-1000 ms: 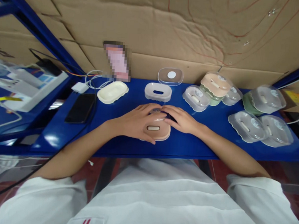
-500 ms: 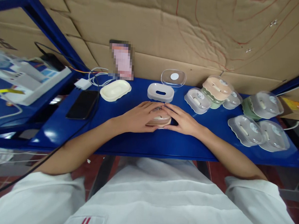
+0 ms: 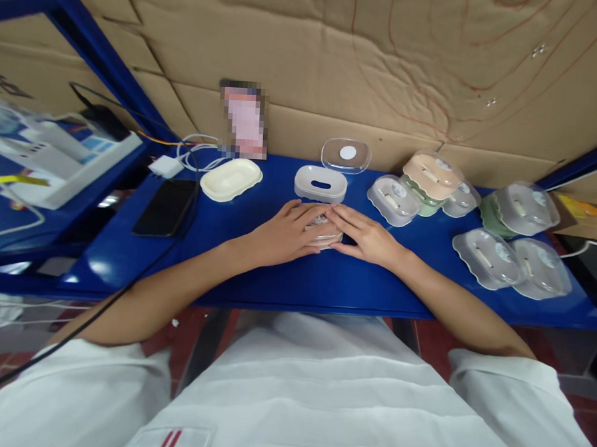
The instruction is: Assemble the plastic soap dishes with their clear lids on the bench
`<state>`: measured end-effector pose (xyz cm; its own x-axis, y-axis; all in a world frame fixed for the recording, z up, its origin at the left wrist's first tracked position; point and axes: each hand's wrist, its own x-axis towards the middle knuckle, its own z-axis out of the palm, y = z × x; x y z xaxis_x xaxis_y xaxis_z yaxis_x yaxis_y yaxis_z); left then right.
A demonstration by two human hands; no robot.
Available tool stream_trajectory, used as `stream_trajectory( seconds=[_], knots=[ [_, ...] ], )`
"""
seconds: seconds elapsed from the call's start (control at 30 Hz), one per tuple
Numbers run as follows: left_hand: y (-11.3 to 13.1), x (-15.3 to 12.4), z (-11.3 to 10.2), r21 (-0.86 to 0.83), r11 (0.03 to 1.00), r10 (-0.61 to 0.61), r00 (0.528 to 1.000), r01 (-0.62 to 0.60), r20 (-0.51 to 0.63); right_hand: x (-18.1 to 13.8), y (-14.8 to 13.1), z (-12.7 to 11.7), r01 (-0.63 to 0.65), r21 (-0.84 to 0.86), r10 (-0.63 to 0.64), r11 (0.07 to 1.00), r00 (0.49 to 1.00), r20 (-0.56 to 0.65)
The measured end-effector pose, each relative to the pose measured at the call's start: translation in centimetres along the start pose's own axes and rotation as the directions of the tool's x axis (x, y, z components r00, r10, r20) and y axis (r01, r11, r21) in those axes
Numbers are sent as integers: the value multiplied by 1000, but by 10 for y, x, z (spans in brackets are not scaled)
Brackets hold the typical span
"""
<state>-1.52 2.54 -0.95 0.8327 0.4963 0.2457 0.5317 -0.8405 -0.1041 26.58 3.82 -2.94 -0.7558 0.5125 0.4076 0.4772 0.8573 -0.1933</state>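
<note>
A pink soap box [image 3: 326, 236] lies on the blue table [image 3: 285, 283], mostly covered by both hands. My left hand [image 3: 282, 235] rests over its left side with fingers laid flat across the top. My right hand [image 3: 362, 235] covers its right side, fingers stretched along the lid and pressing down. Just behind the hands stands a white tray [image 3: 320, 183] with a slot, and behind that a clear lid [image 3: 347, 155] with a round white sticker.
A cream tray [image 3: 231, 179] and a black phone [image 3: 165, 206] lie to the left, with a white charger and cables [image 3: 171, 165]. Several closed soap boxes [image 3: 431, 180] with clear lids sit at the right. Cardboard lines the back wall.
The pink box was tipped towards me a second ago with its slotted side showing; it now lies flat under both hands, which moved slightly away from me.
</note>
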Motion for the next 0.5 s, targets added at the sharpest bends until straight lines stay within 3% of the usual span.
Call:
stream_trajectory(
  seconds=[0.23,0.5],
  knots=[
    [6,4,3,28,997,-65,997,66,-29,-2,6,6,-66,42,65,997,998,12],
    [24,8,10,84,964,-249,968,251,-31,1,6,7,-114,131,113,985,993,15]
  ],
)
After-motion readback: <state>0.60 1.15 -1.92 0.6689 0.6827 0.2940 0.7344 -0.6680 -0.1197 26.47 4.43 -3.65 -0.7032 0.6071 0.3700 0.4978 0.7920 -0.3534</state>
